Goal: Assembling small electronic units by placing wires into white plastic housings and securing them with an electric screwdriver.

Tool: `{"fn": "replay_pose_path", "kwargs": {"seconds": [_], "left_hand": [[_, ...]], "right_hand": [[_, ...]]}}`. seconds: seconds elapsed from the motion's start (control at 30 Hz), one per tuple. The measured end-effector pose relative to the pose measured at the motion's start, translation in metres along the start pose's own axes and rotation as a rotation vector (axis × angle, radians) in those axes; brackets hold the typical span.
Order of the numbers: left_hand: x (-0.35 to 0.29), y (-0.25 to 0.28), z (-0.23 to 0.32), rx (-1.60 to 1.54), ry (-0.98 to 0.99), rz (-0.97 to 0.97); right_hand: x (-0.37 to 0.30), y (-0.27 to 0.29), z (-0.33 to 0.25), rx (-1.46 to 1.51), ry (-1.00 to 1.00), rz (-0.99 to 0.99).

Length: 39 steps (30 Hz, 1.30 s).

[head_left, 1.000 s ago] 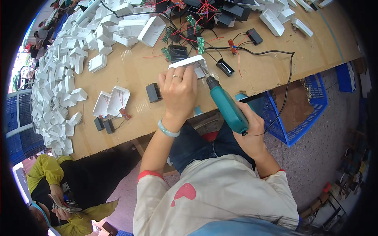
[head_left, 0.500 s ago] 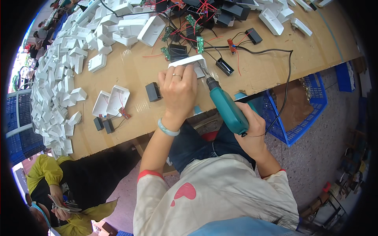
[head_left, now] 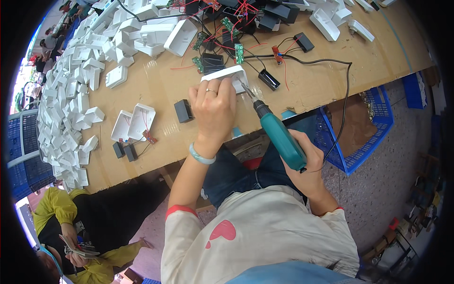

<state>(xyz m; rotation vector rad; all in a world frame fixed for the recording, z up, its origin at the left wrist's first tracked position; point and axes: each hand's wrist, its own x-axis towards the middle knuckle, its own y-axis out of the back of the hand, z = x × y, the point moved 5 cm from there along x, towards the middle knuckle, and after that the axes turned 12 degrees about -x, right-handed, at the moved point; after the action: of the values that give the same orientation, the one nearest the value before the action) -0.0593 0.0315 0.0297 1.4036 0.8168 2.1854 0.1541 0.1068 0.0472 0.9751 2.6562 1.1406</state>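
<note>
Two bare hands are working at the near edge of the table [head_left: 109,165]. The right hand [head_left: 307,163] is gripping the green driver [head_left: 282,142], its fingers wrapping around the rear of the body and clamping it. The driver is pointing forward and to the left. The left hand [head_left: 213,104] is wearing a ring and steadying the white shell [head_left: 226,73], which is resting on the table ahead of the person. The left fingers are curling together over the near side of the shell and clamping it; their tips are hiding from view. The bit [head_left: 248,91] is reaching into the right end of the shell; it seems to be touching the inside, but the contact is too small to confirm.

A black box [head_left: 183,111] is lying just left of the left hand. Farther left, two open shells [head_left: 141,122] are lying side by side, with a red board [head_left: 149,137] sitting next to them. On the right, a blue basket [head_left: 351,166] is standing below table level.

Beyond the white shell, a black holder [head_left: 269,79] and a green board [head_left: 239,54] are lying near it. A black cable [head_left: 349,78] is crossing the table and hanging over its edge. At the far side, black parts [head_left: 279,13] are forming a heap.
</note>
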Motion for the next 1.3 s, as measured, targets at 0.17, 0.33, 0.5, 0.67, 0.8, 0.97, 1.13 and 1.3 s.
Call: {"fn": "replay_pose_path", "kwargs": {"seconds": [0.17,0.33,0.5,0.67,0.8,0.97,1.13,1.3], "left_hand": [[-0.002,0.007,0.001,0.019,0.027,-0.037],[-0.012,0.053,0.008,-0.241,0.165,-0.010],[-0.046,0.075,-0.027,-0.366,0.601,0.010],[-0.048,0.075,-0.011,-0.343,0.452,-0.178],[-0.050,0.081,-0.008,-0.053,-0.004,-0.353],[-0.041,0.074,-0.020,-0.173,-0.524,-0.647],[-0.024,0.064,-0.013,-0.218,-0.651,-0.926],[-0.038,0.048,-0.004,-0.185,-0.598,-0.716]], "right_hand": [[-0.010,0.006,0.001,0.030,-0.030,0.043],[-0.021,0.020,0.003,0.049,-0.100,0.122],[-0.028,0.022,0.014,0.038,-0.141,0.071],[-0.028,0.022,0.010,0.041,-0.133,0.062],[-0.030,0.025,0.005,0.035,-0.118,0.124],[-0.028,0.025,0.004,0.056,-0.104,0.042],[-0.030,0.027,0.004,0.057,-0.101,0.076],[-0.031,0.027,0.006,0.044,-0.144,0.081]]}}
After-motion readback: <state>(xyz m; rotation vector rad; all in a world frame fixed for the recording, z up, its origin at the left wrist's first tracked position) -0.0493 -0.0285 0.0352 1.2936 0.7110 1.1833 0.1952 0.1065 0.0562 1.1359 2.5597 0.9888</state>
